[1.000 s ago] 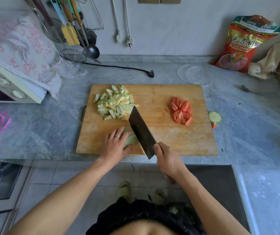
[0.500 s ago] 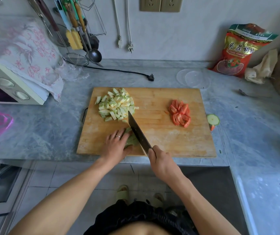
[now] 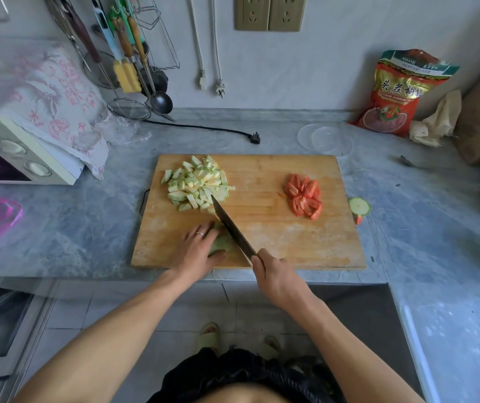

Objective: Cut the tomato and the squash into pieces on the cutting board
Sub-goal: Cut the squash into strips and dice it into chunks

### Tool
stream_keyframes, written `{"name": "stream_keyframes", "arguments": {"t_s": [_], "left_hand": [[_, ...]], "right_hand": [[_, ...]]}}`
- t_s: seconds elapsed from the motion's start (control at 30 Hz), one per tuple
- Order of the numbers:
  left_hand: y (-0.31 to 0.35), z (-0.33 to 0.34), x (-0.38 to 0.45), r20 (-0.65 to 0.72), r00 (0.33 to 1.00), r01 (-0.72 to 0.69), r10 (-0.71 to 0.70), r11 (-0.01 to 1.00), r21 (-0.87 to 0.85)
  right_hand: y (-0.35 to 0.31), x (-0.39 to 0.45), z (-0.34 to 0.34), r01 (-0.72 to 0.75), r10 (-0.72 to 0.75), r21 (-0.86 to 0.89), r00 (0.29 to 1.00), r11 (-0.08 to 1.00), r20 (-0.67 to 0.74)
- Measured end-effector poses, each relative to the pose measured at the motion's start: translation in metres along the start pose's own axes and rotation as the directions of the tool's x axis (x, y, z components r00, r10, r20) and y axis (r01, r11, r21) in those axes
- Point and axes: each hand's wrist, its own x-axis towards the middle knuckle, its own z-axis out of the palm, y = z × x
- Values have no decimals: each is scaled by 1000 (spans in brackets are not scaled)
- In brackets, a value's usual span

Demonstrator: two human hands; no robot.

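Knife (image 3: 233, 228) now edge-down, pale squash chunk (image 3: 222, 242)

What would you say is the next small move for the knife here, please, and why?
Probably slice down again through the squash piece that the left hand holds: the knife in the right hand stands against it, and it remains uncut, unlike the tomato pieces.
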Motion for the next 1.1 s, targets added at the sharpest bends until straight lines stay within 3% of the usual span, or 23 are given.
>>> {"name": "stream_keyframes", "arguments": {"t_s": [0.23, 0.43, 0.7, 1.1], "left_hand": [[1, 0, -3, 13, 1000, 1, -1, 999, -54], [-4, 0, 1, 18, 1000, 2, -1, 997, -80], [8, 6, 11, -84, 995, 39, -50, 991, -131], [10, 4, 20, 48, 989, 140, -136, 986, -91]], "right_hand": [[10, 11, -7, -82, 85, 153, 996, 985, -10], [3, 22, -12, -60, 65, 160, 997, 985, -28], [-8, 3, -11, 31, -20, 105, 995, 994, -97], [-10, 3, -19, 48, -34, 129, 994, 990, -109]]}}
